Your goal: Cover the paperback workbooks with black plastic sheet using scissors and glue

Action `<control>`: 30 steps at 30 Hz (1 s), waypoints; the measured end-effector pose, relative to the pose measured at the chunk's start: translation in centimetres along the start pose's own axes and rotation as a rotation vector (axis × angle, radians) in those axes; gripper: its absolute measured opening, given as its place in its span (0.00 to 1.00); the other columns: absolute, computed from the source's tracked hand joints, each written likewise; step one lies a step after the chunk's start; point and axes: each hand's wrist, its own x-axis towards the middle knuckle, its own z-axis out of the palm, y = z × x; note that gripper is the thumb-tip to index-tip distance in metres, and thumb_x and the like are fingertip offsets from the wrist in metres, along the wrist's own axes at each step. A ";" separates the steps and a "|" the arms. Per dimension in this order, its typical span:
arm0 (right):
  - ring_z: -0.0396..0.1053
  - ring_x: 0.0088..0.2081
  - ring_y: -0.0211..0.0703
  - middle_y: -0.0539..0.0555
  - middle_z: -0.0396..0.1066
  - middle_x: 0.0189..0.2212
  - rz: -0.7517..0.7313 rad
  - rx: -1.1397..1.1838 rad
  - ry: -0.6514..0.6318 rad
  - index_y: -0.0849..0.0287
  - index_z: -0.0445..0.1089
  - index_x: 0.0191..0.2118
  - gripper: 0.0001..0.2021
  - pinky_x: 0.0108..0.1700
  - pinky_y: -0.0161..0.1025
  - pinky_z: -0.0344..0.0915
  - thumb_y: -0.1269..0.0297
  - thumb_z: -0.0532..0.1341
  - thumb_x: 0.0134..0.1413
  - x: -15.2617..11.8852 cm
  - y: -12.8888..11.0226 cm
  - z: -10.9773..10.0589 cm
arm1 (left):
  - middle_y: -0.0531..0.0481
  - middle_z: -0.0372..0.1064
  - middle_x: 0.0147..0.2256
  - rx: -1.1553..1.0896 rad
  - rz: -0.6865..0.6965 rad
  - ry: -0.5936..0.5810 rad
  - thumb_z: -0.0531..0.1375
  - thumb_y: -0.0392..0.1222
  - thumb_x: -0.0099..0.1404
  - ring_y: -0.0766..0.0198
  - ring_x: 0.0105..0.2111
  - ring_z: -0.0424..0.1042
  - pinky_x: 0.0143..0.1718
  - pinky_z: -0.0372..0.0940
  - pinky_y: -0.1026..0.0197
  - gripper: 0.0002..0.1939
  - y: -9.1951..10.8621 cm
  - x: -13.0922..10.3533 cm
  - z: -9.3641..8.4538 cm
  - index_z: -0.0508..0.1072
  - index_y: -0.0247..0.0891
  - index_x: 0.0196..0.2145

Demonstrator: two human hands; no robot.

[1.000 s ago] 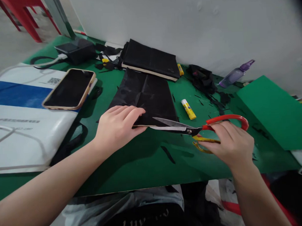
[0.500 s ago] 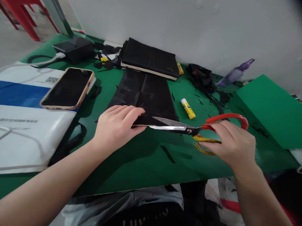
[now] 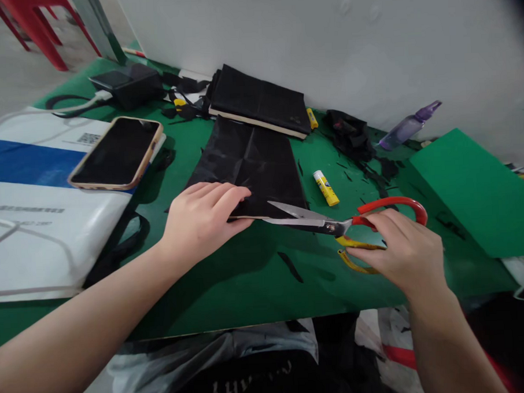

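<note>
One phone (image 3: 118,153), one purple bottle (image 3: 406,129), one black sheet (image 3: 274,155) and one pair of scissors (image 3: 331,228) were at the worktop (image 3: 249,304). The blades stood slightly wider than half a second earlier. Knuckles up, the left hand (image 3: 200,222) pinched the sheet's near edge; the right hand (image 3: 409,251) gripped the scissors' handles, blades pointing left beside that edge.
</note>
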 end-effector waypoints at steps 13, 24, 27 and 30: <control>0.72 0.34 0.41 0.54 0.74 0.33 0.062 0.046 -0.028 0.61 0.70 0.37 0.15 0.29 0.35 0.62 0.56 0.66 0.48 -0.4 0.1 0.4 | 0.50 0.77 0.35 0.008 0.004 0.001 0.62 0.42 0.63 0.57 0.36 0.77 0.37 0.69 0.57 0.10 0.0 0.0 0.0 0.70 0.37 0.41; 0.70 0.29 0.37 0.51 0.74 0.30 0.002 -0.026 0.016 0.60 0.70 0.36 0.15 0.25 0.34 0.56 0.53 0.65 0.51 -0.4 0.3 0.4 | 0.50 0.77 0.34 0.013 0.001 -0.020 0.62 0.43 0.63 0.57 0.35 0.77 0.36 0.69 0.57 0.10 0.0 -0.1 0.1 0.71 0.38 0.41; 0.69 0.28 0.36 0.50 0.74 0.28 -0.006 -0.028 0.024 0.60 0.71 0.36 0.14 0.25 0.34 0.55 0.54 0.65 0.51 -0.4 0.2 0.4 | 0.50 0.77 0.34 0.014 0.008 -0.021 0.62 0.43 0.63 0.57 0.34 0.77 0.36 0.69 0.57 0.10 0.0 -0.1 0.1 0.71 0.38 0.41; 0.68 0.27 0.35 0.50 0.74 0.27 -0.021 -0.038 0.040 0.60 0.71 0.35 0.13 0.25 0.34 0.54 0.54 0.65 0.52 -0.3 0.2 0.4 | 0.50 0.76 0.34 0.019 0.010 -0.019 0.62 0.43 0.63 0.57 0.34 0.77 0.36 0.69 0.57 0.10 -0.1 -0.1 0.1 0.71 0.37 0.41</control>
